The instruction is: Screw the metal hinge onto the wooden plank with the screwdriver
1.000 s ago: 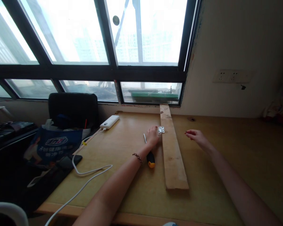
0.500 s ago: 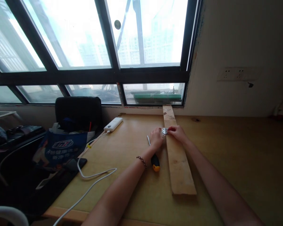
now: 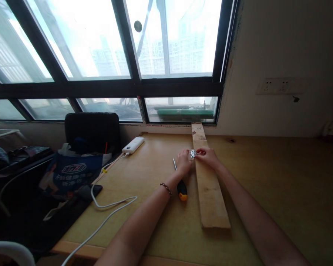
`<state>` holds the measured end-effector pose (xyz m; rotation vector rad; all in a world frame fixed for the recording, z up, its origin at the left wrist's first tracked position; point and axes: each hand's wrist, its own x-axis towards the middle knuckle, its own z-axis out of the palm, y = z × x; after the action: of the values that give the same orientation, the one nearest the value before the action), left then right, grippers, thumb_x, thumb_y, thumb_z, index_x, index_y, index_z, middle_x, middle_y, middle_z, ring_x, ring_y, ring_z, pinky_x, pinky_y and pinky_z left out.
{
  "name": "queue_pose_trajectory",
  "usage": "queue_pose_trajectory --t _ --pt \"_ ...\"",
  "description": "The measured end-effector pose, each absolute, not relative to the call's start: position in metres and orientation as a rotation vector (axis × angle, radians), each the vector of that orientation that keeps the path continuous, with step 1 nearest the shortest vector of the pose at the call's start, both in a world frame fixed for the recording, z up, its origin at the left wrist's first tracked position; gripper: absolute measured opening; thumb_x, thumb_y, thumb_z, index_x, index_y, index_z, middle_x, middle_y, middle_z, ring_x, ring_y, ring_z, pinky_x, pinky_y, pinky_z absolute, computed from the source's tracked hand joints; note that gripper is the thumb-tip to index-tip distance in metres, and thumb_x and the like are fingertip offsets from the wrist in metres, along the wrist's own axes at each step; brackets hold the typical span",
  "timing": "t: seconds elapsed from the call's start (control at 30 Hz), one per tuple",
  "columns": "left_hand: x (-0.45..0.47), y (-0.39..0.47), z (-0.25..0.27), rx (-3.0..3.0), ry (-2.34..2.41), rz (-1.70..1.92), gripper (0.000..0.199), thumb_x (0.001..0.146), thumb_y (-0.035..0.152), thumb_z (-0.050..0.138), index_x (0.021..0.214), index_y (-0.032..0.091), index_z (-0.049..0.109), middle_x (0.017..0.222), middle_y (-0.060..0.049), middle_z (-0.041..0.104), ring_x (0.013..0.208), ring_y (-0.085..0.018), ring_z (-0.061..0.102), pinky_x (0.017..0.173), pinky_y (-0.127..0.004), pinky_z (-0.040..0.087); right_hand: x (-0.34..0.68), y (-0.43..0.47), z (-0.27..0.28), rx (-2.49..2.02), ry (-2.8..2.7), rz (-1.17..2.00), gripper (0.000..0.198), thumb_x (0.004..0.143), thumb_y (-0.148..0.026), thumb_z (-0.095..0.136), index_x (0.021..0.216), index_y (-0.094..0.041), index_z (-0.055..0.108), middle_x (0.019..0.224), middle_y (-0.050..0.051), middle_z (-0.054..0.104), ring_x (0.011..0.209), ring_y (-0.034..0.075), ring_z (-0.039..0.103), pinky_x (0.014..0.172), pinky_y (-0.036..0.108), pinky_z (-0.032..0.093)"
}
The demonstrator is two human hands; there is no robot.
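A small silver metal hinge (image 3: 193,153) with dark holes lies at the left edge of a long wooden board (image 3: 213,195). My left hand (image 3: 184,162) has its fingers closed at the hinge's left side, beside the board. From the right, my right hand (image 3: 208,156) reaches over the board and pinches the hinge's right side; whether a smaller part is in that pinch I cannot tell. A screwdriver (image 3: 182,190) with a black and yellow handle lies under my left wrist, its shaft pointing away from me.
The board rests on a wooden table (image 3: 161,225) and runs to the window wall. At the left edge sits a white power bank (image 3: 133,145) with a white cable (image 3: 113,207). Beyond that edge are a black chair (image 3: 92,129) and a blue bag (image 3: 72,173).
Both hands stay at the hinge, with barely any shift in the fingers. The hinge looks slightly turned. The board and screwdriver keep their places.
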<state>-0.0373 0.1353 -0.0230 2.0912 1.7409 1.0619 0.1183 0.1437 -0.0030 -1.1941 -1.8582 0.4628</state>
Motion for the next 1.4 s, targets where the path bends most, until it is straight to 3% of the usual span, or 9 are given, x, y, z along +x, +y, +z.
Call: queue_pose_trajectory --t 0.13,0.2,0.53,0.77,0.87,1.0,1.17,1.3,1.4 --pt "-0.037 0.136 -0.024 2.101 1.711 1.086 0.042 0.068 0.014 0.057 0.109 0.017 0.051 0.112 -0.008 0.057 0.104 -0.020 0.051 0.093 -0.031 0.035 0.115 0.147 -0.001 -1.169 -1.976 0.364 0.078 0.051 -0.037 0.075 0.122 -0.021 0.047 0.111 0.006 0.060 0.096 0.023 0.051 0.083 0.035 0.040" --pt "-0.038 0.135 -0.023 2.102 1.714 1.087 0.042 0.068 0.016 0.058 0.109 0.018 0.050 0.113 -0.007 0.057 0.105 -0.020 0.051 0.094 -0.032 0.034 0.114 0.151 -0.001 -1.196 -2.051 0.346 0.087 0.050 -0.038 0.075 0.128 -0.022 0.040 0.114 0.006 0.059 0.100 0.024 0.047 0.088 0.038 0.036" --pt "-0.037 0.128 -0.019 2.132 1.776 1.013 0.046 0.069 0.011 0.053 0.114 0.017 0.047 0.120 -0.009 0.052 0.111 -0.022 0.046 0.097 -0.035 0.031 0.106 0.157 -0.003 -1.220 -2.120 0.366 0.079 0.051 -0.039 0.075 0.120 -0.019 0.044 0.109 0.006 0.061 0.102 0.026 0.047 0.088 0.038 0.035" --pt "-0.043 0.119 0.014 2.274 1.880 0.838 0.068 0.064 0.012 0.062 0.127 0.022 0.038 0.141 -0.013 0.029 0.132 -0.035 0.012 0.102 -0.055 0.016 0.107 0.153 0.000 -1.158 -2.034 0.427 0.064 0.050 -0.034 0.077 0.105 -0.018 0.047 0.104 0.008 0.061 0.100 0.024 0.049 0.084 0.037 0.038" --pt "-0.059 0.115 0.041 2.389 1.671 0.820 0.065 0.061 0.016 0.066 0.122 0.020 0.044 0.133 -0.011 0.040 0.128 -0.030 0.027 0.102 -0.050 0.024 0.107 0.152 0.000 -1.134 -2.014 0.456 0.063 0.050 -0.034 0.077 0.103 -0.019 0.047 0.103 0.007 0.060 0.101 0.024 0.050 0.084 0.037 0.039" --pt "-0.092 0.093 0.049 2.587 1.323 0.931 0.047 0.070 -0.001 0.040 0.108 0.023 0.056 0.120 -0.004 0.052 0.116 -0.015 0.045 0.101 -0.033 0.034 0.108 0.153 -0.001 -1.123 -2.002 0.470 0.062 0.049 -0.033 0.078 0.101 -0.019 0.047 0.103 0.007 0.060 0.101 0.024 0.050 0.084 0.037 0.039" --pt "-0.122 0.050 0.019 2.828 1.008 0.377 0.053 0.070 -0.002 0.040 0.111 0.028 0.055 0.121 -0.001 0.054 0.122 -0.015 0.039 0.108 -0.035 0.024 0.108 0.155 -0.004 -1.131 -2.003 0.457 0.062 0.049 -0.032 0.078 0.101 -0.018 0.047 0.103 0.008 0.060 0.101 0.024 0.049 0.084 0.037 0.039" --pt "-0.130 0.042 0.005 2.854 1.027 0.444 0.032 0.077 0.009 0.045 0.099 0.027 0.059 0.110 -0.003 0.059 0.111 -0.014 0.050 0.103 -0.031 0.032 0.108 0.156 -0.005 -1.124 -2.005 0.460 0.062 0.050 -0.029 0.077 0.102 -0.018 0.046 0.103 0.008 0.060 0.103 0.024 0.048 0.084 0.037 0.039" --pt "-0.132 0.053 0.013 2.817 1.143 0.754 0.026 0.079 0.011 0.042 0.095 0.024 0.058 0.110 -0.004 0.059 0.106 -0.013 0.053 0.101 -0.030 0.034 0.108 0.156 -0.005 -1.132 -2.000 0.456 0.062 0.049 -0.029 0.077 0.101 -0.018 0.046 0.103 0.008 0.060 0.103 0.024 0.048 0.084 0.037 0.040"
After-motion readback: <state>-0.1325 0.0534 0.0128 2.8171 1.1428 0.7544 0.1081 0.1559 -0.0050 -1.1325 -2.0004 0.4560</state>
